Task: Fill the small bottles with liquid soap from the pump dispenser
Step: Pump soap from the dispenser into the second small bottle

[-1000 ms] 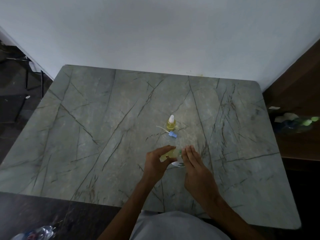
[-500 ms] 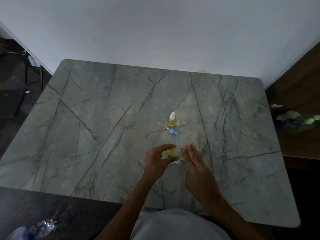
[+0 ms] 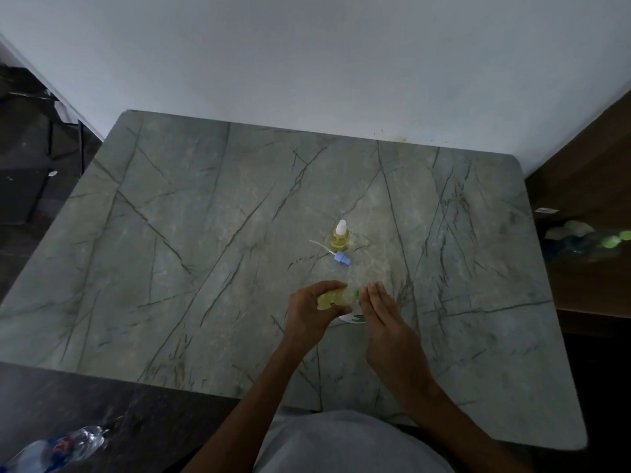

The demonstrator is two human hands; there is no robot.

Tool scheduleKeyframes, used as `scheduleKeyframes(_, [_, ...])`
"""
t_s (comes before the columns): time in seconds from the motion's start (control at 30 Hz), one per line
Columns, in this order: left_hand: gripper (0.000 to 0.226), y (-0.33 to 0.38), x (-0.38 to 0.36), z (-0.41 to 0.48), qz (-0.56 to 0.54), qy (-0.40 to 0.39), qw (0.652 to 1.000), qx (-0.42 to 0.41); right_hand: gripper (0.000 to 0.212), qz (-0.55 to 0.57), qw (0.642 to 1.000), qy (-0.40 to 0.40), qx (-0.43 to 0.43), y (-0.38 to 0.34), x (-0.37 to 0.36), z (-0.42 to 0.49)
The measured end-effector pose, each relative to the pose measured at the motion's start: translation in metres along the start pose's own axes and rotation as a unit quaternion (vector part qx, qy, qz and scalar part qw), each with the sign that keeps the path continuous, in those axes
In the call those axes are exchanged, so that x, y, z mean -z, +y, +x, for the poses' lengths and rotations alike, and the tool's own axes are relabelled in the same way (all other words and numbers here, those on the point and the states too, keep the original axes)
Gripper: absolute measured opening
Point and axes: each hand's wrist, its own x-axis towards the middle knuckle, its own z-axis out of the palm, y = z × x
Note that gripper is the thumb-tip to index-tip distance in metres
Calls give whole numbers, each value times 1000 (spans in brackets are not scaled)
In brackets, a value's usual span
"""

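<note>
Fingers of my left hand [image 3: 307,314] curl round a small yellow bottle [image 3: 334,298] over the near middle of the tabletop [image 3: 205,268]. It lies sideways, long axis left to right, its green-tipped end towards my right hand [image 3: 387,322], whose fingers lie nearly straight against that end. A second filled bottle [image 3: 340,237] stands upright farther back, with a blue cap [image 3: 341,258] just beside it.

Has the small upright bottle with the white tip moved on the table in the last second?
No. The bottle stands just behind the blue cap, on the same veins of the table as before; only the camera shifted.
</note>
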Motion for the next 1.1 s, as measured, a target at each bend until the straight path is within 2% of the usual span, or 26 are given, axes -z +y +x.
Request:
scheduleKeyframes(0.17, [44,-1,0,0,-2,2,1000,2,57,2,1000,5,3,2,-4,0])
scheduleKeyframes(0.27, [44,1,1,0,-11,7,1000,-3,66,10,1000,1,2,2,-4,0])
scheduleKeyframes(0.37, [44,2,1,-1,-17,12,1000,-9,58,0,1000,0,14,0,3,0])
scheduleKeyframes(1.1, [43,-4,-1,-1,0,5,1000,-20,62,-8,1000,19,20,3,-7,2])
